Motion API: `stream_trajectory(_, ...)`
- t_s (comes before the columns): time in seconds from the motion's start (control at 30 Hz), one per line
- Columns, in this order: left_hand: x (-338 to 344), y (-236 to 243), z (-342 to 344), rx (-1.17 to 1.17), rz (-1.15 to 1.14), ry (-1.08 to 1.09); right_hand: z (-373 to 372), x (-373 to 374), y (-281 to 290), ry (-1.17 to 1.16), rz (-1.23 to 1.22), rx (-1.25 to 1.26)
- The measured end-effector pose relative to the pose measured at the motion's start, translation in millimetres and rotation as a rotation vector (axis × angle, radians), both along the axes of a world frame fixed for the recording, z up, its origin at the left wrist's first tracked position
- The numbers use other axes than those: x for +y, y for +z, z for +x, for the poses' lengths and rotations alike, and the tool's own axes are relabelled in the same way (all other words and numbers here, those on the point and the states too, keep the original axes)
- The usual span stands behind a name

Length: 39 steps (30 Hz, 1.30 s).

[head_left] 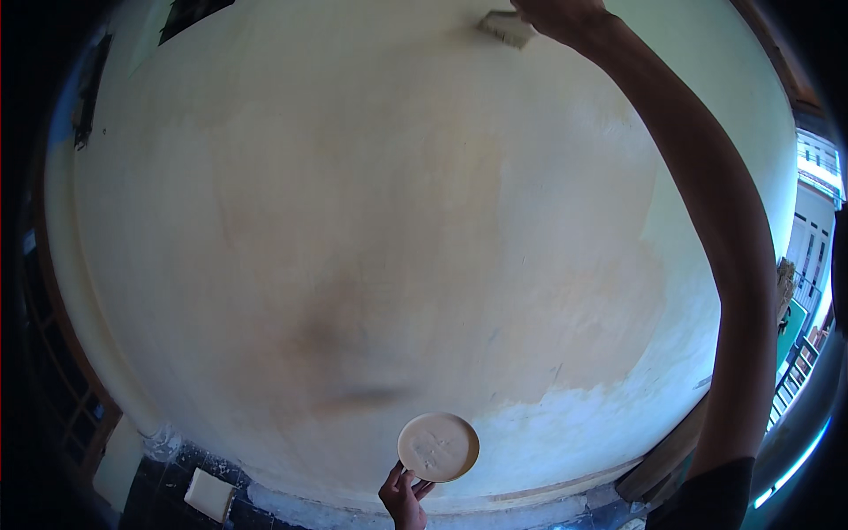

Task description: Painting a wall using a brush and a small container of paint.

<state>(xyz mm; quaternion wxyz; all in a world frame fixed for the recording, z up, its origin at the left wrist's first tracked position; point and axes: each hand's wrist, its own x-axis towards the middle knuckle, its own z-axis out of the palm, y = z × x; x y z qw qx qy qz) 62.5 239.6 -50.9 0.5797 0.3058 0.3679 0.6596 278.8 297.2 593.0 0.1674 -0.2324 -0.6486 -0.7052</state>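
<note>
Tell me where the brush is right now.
In the head view, the brush is at the top, right of centre, held in the right hand at the wall, well above the round plate.

Soft, rather dim light covers the wall (424,221); cool daylight comes from the right, nearly washing out the building (817,163) outside. Smudgy shadows darken the wall's lower middle and the patch beside the brush (506,28). Fisheye distortion bows straight edges, black vignetting swallows the corners, and the floor (159,481) sinks into darkness.
</note>
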Motion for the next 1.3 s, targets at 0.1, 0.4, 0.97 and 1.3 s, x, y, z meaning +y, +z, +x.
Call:
stream_trajectory(0.1, -1, 3, -1, -0.036, 0.022, -0.007, 13, 50, -28, -0.387, 0.358, 0.07)
stream_trajectory(0.4, 5, -5, -1, -0.014, 0.024, -0.001, 44, -8, -129, -0.379, 0.086, 0.133)
stream_trajectory(0.97, -14, 36, -18, -0.025, 0.004, -0.106, 11, -41, 30, -0.397, 0.325, 0.154)
stream_trajectory(1.3, -28, 67, -22, -0.047, -0.023, -0.093, -9, -56, 72, -0.474, 0.271, 0.307)
